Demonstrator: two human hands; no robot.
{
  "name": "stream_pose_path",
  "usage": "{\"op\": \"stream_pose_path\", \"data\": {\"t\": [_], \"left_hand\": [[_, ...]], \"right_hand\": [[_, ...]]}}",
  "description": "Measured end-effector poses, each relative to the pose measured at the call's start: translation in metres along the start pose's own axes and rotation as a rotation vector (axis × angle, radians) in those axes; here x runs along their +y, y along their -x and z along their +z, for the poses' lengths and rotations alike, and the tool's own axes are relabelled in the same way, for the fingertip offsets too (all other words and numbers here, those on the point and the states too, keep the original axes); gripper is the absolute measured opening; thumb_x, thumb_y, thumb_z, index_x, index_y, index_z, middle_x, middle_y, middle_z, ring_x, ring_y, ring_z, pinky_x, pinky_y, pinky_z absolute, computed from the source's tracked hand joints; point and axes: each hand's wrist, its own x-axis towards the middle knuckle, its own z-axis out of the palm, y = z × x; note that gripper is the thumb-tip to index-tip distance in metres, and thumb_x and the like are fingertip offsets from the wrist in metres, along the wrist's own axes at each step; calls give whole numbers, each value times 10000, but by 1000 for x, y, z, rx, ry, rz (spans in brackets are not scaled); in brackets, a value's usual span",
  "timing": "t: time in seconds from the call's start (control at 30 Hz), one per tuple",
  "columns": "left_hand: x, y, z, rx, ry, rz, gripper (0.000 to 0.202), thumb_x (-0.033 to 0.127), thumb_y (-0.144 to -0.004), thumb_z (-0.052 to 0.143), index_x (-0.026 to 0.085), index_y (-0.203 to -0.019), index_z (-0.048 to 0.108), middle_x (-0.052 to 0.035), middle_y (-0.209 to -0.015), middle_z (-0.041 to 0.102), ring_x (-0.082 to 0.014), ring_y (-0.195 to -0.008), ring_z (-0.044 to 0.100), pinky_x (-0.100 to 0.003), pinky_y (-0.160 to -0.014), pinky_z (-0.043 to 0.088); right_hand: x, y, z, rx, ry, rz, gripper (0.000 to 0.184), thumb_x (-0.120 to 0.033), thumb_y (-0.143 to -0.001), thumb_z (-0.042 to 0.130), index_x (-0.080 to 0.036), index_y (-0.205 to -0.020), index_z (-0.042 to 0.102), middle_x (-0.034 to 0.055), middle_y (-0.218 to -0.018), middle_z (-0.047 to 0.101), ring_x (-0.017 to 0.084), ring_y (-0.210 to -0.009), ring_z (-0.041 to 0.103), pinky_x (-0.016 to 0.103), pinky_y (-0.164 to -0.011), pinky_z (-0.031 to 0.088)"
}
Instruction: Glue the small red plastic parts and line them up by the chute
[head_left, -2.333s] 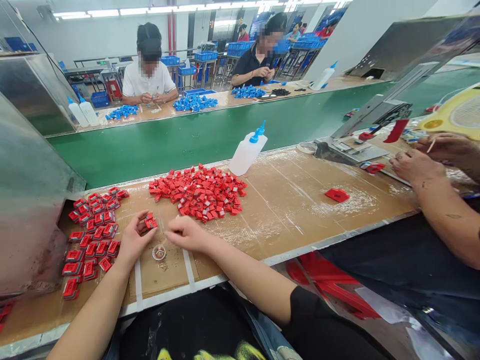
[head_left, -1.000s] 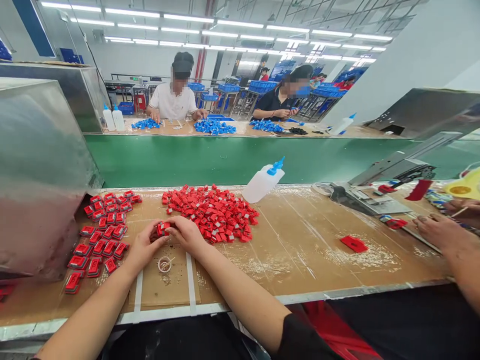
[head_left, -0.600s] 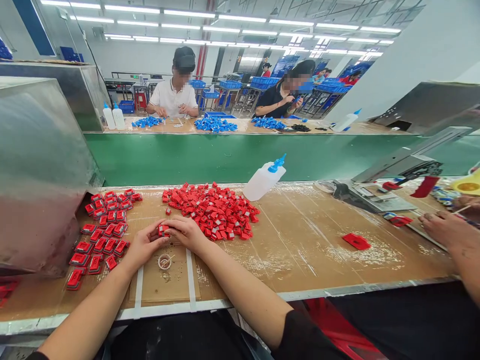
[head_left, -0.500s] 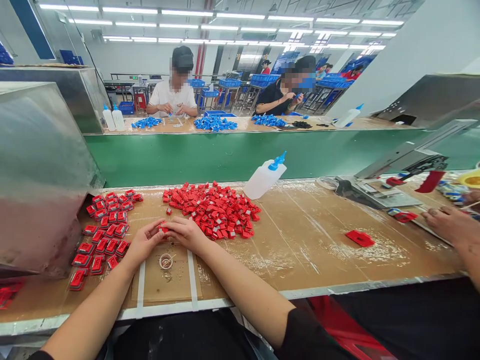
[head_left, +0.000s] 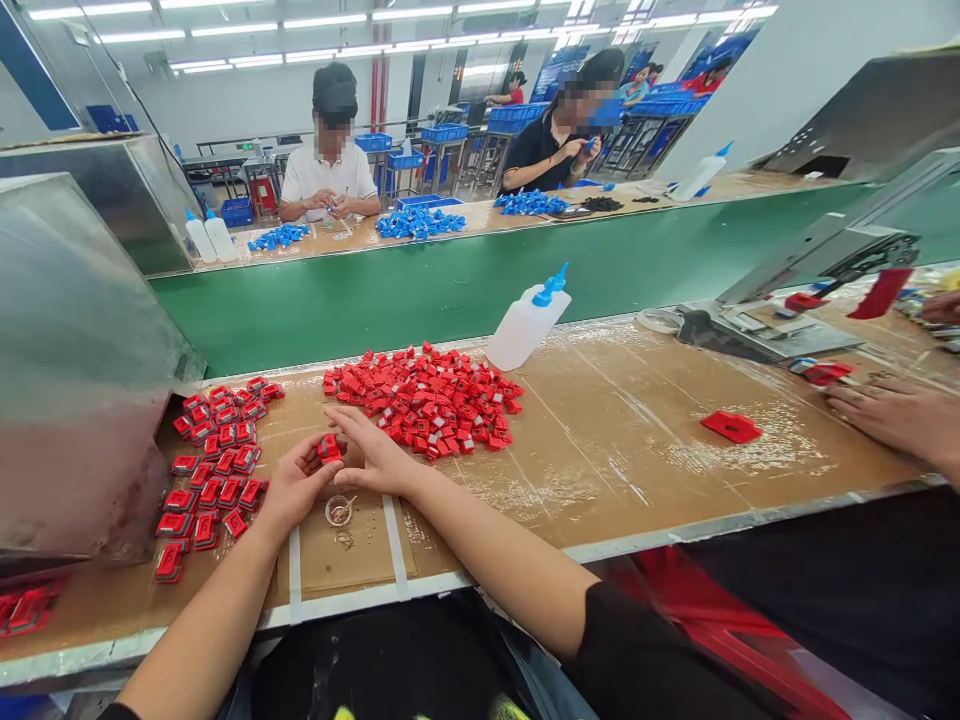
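My left hand (head_left: 294,486) is curled around a small red plastic part (head_left: 328,448), held just above the cardboard-covered bench (head_left: 600,470). My right hand (head_left: 373,455) meets it from the right, with its fingertips closed on the same part. A small clear cup (head_left: 338,511) sits on the bench right under both hands. A loose heap of red parts (head_left: 424,398) lies just beyond my right hand. Rows of red parts (head_left: 217,455) are laid out to the left of my left hand.
A white squeeze bottle with a blue nozzle (head_left: 529,320) lies tilted behind the heap. A metal housing (head_left: 75,370) stands at the left. A green conveyor belt (head_left: 450,280) runs behind the bench. A neighbour's hand (head_left: 892,415) rests at the right, near a flat red piece (head_left: 731,427). Two people work across the belt.
My right hand moved from beside the cup up to the red part in my left hand, and both hands now hold it together. The camera view shifted a little.
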Motion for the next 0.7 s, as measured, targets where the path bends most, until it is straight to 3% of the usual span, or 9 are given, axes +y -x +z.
{"op": "stream_pose_path", "data": {"t": [0.13, 0.27, 0.4, 0.5, 0.6, 0.7], "left_hand": [[2, 4, 9, -41, -93, 122, 635, 493, -804, 830, 167, -1318, 652, -148, -1288, 723, -309, -1174, 706, -414, -1017, 579], [7, 3, 12, -50, -150, 159, 497, 448, -865, 771, 155, -1253, 666, -135, -1187, 753, -270, -1050, 734, -376, -934, 596], [6, 0, 10, -11, -138, 158, 519, 469, -847, 785, 155, -1245, 674, -136, -1169, 757, -271, -1039, 733, -372, -923, 590], [2, -4, 6, 35, -97, 122, 600, 504, -789, 837, 159, -1253, 679, -139, -1179, 756, -294, -1071, 728, -389, -946, 583], [5, -5, 2, 50, 39, 82, 652, 538, -762, 860, 193, -1285, 679, -135, -1235, 740, -303, -1107, 719, -406, -963, 579], [20, -1, -2, 22, 211, 46, 686, 628, -730, 855, 207, -1250, 701, -139, -1194, 750, -306, -1058, 731, -397, -869, 602]], "right_hand": [[-5, -3, 0, -139, -167, 121, 740, -528, -913, 719, -192, -1524, 472, 139, -1375, 650, 264, -1232, 649, 375, -1065, 498], [-2, -6, 5, -87, -85, 120, 617, -480, -909, 720, -145, -1402, 560, 152, -1297, 695, 261, -1146, 683, 358, -1005, 514], [0, -9, 8, -40, -7, 131, 562, -458, -914, 709, -148, -1365, 581, 141, -1236, 722, 260, -1079, 703, 356, -949, 533], [-5, -11, 5, -53, -42, 120, 628, -485, -883, 750, -167, -1392, 562, 131, -1263, 709, 258, -1094, 703, 356, -959, 537], [-19, -14, -4, -22, -137, 73, 855, -489, -807, 839, -194, -1507, 447, 139, -1385, 641, 242, -1157, 685, 340, -1006, 533], [-38, -19, -18, -5, -82, -14, 755, -459, -848, 818, -222, -1483, 488, 118, -1386, 636, 220, -1210, 651, 321, -1035, 515]]}}
